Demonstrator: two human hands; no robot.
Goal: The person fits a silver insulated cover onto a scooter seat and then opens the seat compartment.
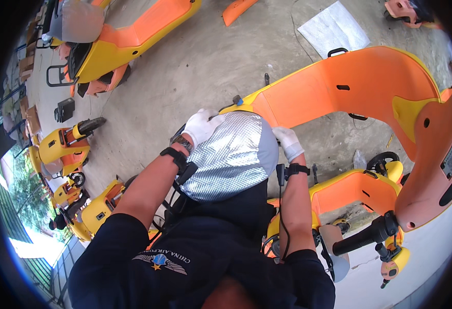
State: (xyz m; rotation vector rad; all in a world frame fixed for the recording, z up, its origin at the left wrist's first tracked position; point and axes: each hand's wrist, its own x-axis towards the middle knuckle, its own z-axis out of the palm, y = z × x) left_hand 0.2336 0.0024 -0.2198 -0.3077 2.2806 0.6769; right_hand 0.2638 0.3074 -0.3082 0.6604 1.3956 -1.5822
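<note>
A quilted silver seat cover (226, 154) with a grey side panel is stretched over the seat of the yellow and orange scooter (300, 98) right in front of me. My left hand (204, 126), in a white glove, is closed at the cover's far left edge, its fingertips partly hidden by the edge. On the opposite side, my right hand (288, 143), also in a white glove, is closed on the grey edge of the cover. The seat under the cover is hidden.
The scooter's front panel and black handlebar grip (360, 241) rise at my right. Another scooter (133, 44) stands at far left, and several more line the left and lower right. A silver foam sheet (334, 30) and a black box (64, 110) lie on the floor.
</note>
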